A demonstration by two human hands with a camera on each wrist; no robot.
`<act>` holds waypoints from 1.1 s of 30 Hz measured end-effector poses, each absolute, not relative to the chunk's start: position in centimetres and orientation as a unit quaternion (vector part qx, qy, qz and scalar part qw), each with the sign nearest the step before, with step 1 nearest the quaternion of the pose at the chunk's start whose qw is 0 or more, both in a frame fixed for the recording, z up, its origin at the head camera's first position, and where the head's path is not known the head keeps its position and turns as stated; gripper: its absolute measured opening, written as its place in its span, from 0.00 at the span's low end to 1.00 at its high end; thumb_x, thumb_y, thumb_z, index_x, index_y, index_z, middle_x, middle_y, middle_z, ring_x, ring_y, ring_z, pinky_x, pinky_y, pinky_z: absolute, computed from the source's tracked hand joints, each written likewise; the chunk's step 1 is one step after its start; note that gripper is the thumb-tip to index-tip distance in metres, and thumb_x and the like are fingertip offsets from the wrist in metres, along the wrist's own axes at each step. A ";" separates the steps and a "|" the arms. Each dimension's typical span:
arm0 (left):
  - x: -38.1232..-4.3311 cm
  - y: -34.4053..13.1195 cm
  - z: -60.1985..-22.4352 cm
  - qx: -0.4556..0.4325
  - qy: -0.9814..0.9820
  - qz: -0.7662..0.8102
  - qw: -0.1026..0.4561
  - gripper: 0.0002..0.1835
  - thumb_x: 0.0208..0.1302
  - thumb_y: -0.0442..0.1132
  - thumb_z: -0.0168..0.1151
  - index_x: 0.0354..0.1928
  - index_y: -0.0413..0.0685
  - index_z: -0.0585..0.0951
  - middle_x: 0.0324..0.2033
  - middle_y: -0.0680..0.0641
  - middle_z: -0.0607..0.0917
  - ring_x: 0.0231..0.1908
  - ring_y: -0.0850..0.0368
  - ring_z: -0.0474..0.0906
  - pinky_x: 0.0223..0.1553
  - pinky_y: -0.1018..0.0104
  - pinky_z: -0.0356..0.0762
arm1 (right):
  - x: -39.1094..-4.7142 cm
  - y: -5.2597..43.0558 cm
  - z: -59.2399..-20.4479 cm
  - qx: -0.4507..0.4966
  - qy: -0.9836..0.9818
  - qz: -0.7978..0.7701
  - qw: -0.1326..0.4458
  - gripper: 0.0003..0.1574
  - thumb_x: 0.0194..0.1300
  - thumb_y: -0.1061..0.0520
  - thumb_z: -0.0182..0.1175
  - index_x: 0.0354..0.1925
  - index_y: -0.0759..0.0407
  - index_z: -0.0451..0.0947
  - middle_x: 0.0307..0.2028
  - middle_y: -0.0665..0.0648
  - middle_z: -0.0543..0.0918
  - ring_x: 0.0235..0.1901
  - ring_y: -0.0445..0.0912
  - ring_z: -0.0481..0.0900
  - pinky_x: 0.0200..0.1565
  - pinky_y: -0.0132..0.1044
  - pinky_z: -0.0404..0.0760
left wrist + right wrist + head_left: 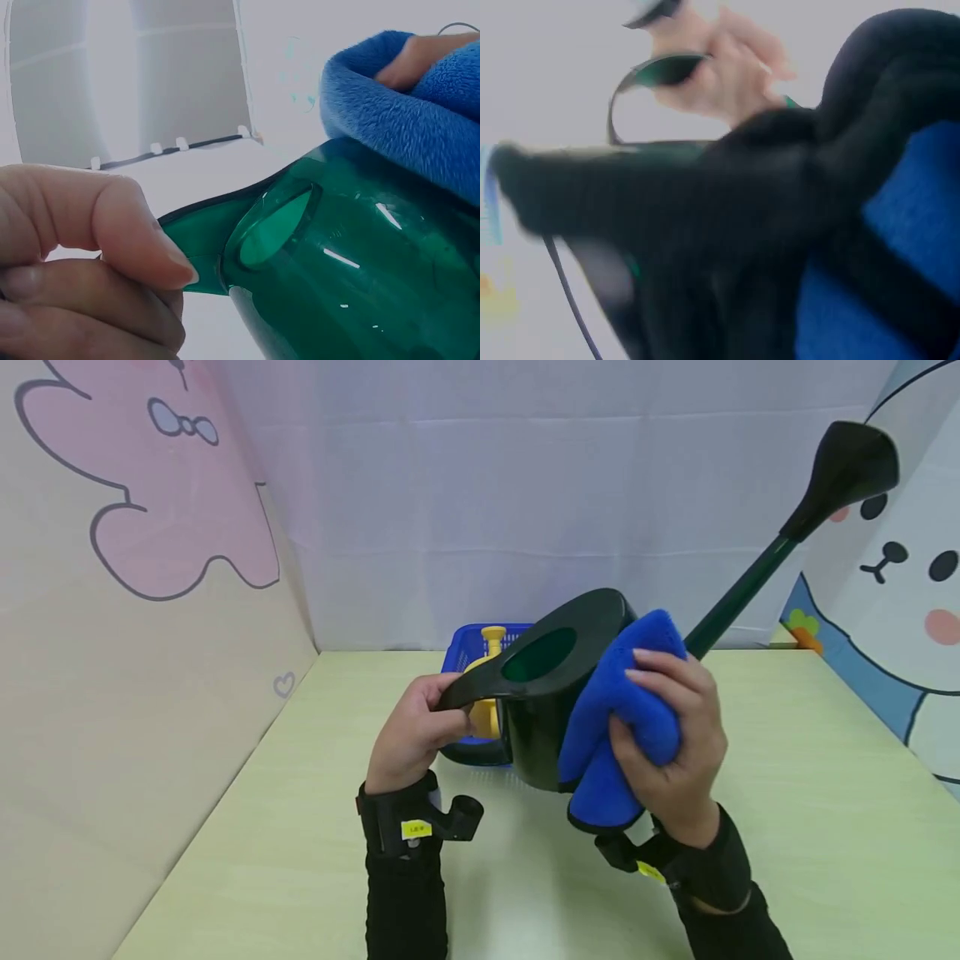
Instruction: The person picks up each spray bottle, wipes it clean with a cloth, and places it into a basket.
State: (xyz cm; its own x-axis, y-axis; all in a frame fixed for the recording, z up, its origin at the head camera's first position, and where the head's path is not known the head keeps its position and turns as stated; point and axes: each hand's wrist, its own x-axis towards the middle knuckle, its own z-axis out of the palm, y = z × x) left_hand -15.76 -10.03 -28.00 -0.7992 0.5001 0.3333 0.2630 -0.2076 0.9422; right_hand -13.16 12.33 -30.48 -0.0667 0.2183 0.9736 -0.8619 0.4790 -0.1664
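A dark green watering can (536, 747) is held up over the table, tilted. Its long spout (738, 597) points up to the right and ends in a broad black head (855, 464). My left hand (414, 735) grips the can's handle, thumb and fingers closed around it. My right hand (678, 735) holds a folded blue cloth (600, 727) with a dark edge against the side of the can near the spout's base. In the left wrist view the fuzzy cloth (390, 120) lies over the translucent green body (337, 270). Dark cloth edging fills much of the right wrist view.
Behind the can, a blue basket (461, 652) with yellow things (493, 639) in it stands at the back of the pale table (337, 860). A white curtain (480, 502) hangs beyond it. Cartoon-printed panels (187, 510) border both sides.
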 end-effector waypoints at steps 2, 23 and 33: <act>-15.8 -10.0 -28.0 0.302 0.626 0.714 0.084 0.06 0.46 0.26 0.46 0.27 0.42 0.71 0.12 0.54 0.62 0.15 0.58 0.56 0.17 0.69 0.53 | -13.1 11.5 -30.8 0.302 -0.597 0.375 0.642 0.23 0.53 0.45 0.57 0.36 0.64 0.74 0.43 0.60 0.79 0.47 0.57 0.72 0.53 0.50 0.70; -15.9 -9.3 -27.8 0.274 0.644 0.709 0.086 0.06 0.47 0.27 0.48 0.30 0.38 0.69 0.15 0.53 0.68 0.15 0.59 0.59 0.17 0.73 0.57 | -13.4 10.7 -31.2 0.383 -0.625 0.321 0.600 0.23 0.54 0.45 0.57 0.37 0.64 0.75 0.43 0.60 0.80 0.48 0.56 0.72 0.54 0.47 0.69; -15.7 -9.7 -27.8 0.285 0.649 0.701 0.083 0.06 0.47 0.27 0.46 0.29 0.38 0.71 0.13 0.53 0.64 0.15 0.58 0.57 0.18 0.71 0.57 | -13.2 13.7 -30.2 0.282 -0.560 0.569 0.531 0.19 0.53 0.58 0.55 0.40 0.72 0.71 0.47 0.53 0.78 0.49 0.52 0.72 0.53 0.39 0.69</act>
